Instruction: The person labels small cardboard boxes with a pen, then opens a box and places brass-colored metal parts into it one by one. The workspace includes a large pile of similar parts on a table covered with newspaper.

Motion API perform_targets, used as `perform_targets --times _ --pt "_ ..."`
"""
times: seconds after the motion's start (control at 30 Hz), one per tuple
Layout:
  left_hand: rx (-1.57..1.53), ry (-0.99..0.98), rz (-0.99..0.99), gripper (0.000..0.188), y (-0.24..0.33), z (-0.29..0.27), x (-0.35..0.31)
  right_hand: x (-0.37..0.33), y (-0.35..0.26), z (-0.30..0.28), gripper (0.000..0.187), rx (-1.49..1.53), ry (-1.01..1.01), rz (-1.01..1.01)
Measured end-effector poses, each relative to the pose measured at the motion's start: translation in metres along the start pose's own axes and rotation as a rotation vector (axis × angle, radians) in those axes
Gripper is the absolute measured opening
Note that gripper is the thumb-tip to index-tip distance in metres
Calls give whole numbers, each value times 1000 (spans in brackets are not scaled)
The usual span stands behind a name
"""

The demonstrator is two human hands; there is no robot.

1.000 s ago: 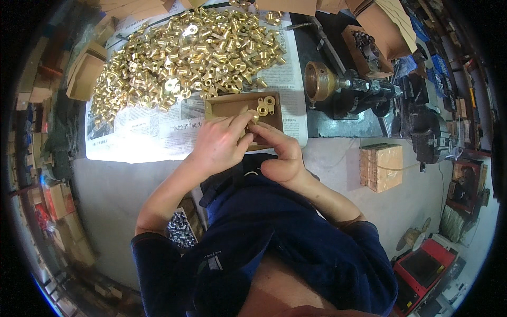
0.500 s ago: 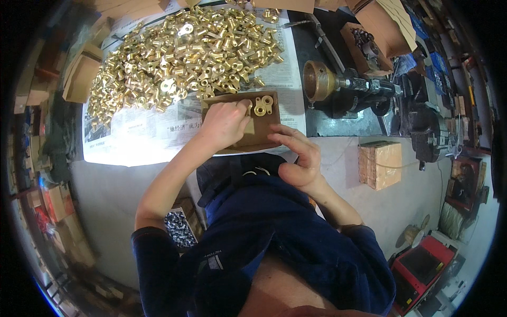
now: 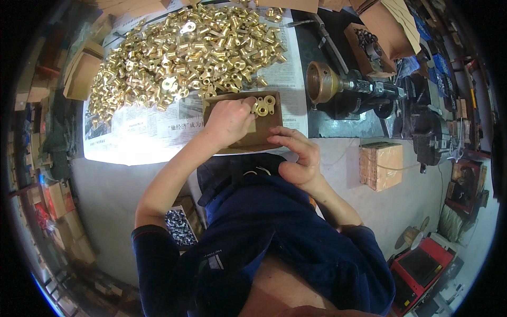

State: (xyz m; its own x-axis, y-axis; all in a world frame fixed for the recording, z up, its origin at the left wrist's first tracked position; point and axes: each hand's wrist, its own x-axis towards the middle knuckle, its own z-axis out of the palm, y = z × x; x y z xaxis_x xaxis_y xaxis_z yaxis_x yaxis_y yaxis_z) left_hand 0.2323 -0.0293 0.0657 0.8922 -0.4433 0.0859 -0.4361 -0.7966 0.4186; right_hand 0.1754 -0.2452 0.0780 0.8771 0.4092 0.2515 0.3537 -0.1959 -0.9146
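Note:
A small open cardboard box (image 3: 257, 132) sits at the near edge of the newspaper-covered table. In its far right corner stand a few brass flanged fittings (image 3: 270, 101), side by side. My left hand (image 3: 230, 120) reaches into the box from the left, its fingers closed on a brass fitting (image 3: 254, 106) beside the others; the hand hides most of that piece. My right hand (image 3: 299, 153) rests at the box's right wall, fingers stretched out and holding nothing. Beyond the box spreads a large heap of similar brass fittings (image 3: 195, 58).
Right of the newspaper (image 3: 293, 113) lies a dark machine with a round brass-coloured cup (image 3: 321, 83). An open cardboard carton (image 3: 380, 64) of metal parts stands behind it. A taped carton (image 3: 381, 166) is on the floor, and a box of small metal parts (image 3: 180, 227) is by my left side.
My left hand has shifted slightly right inside the box, with its fingertips closer to the standing fittings. The right hand stays by the box's right wall.

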Motion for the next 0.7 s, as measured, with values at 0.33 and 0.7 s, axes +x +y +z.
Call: perform_targets --times 0.33,0.7 --pt "-29 -49 -18 37 0 -3 -2 2 -1 2 50 46 3 47" --pt "28 -125 -19 35 0 -6 1 2 -1 2 48 2 22 3"
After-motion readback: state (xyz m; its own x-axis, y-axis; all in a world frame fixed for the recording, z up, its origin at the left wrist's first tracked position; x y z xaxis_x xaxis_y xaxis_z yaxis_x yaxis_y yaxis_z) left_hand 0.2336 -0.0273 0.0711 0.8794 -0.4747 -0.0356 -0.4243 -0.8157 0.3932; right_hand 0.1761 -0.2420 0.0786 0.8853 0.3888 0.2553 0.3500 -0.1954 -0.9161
